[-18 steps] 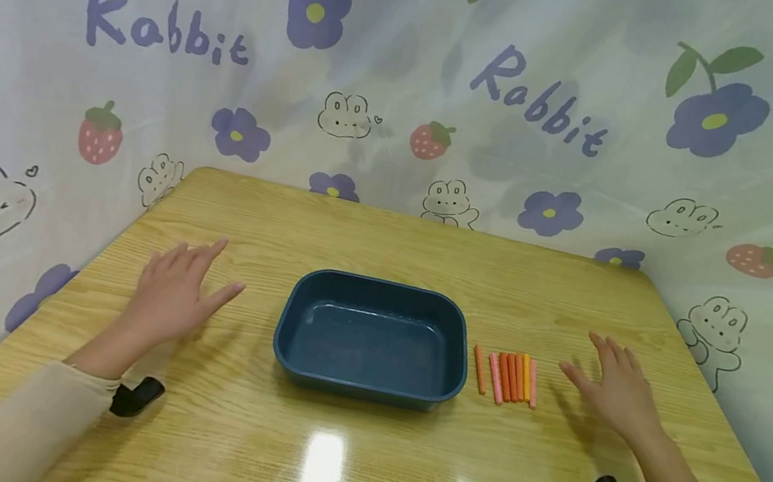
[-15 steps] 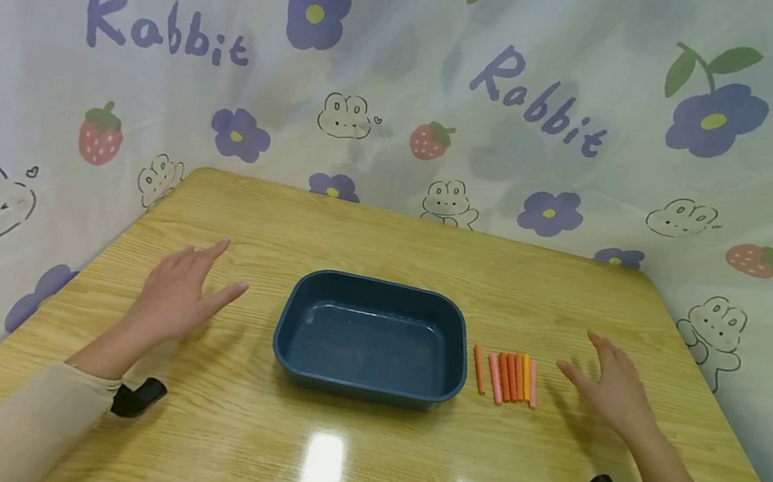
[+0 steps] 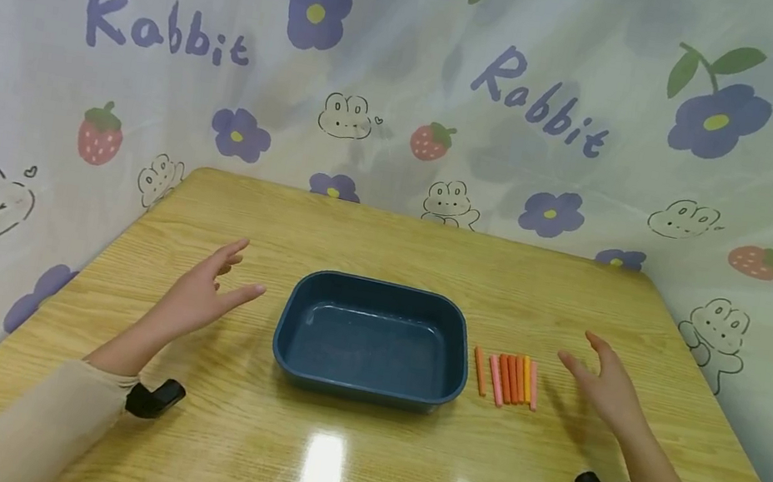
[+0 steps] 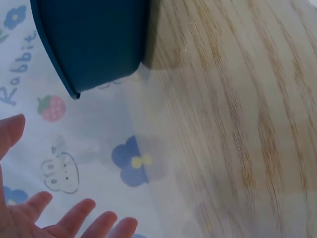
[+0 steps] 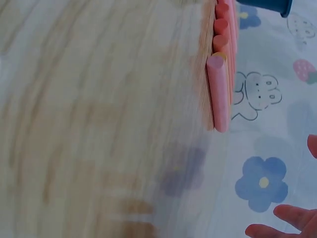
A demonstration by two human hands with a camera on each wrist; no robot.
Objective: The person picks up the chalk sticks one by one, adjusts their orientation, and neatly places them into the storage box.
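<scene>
one tray (image 3: pixel 366 394) sits mid-table (image 3: pixel 231 452); seven sticks (image 3: pixel 513 379) lie just right of it: three red, two pink, one orange, one yellow. two hands, thumbs spread from fingers: left hand (image 3: pixel 198 300) beside the tray, right hand (image 3: pixel 609 390) near the sticks.

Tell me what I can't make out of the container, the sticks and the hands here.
Container, left wrist view: cut off by the picture's top edge.
Left hand, left wrist view: partly cut off at the lower left corner.
Right hand, head view: some fingers hidden behind the hand itself.
Yellow stick, right wrist view: mostly hidden by the end pink stick.
</scene>
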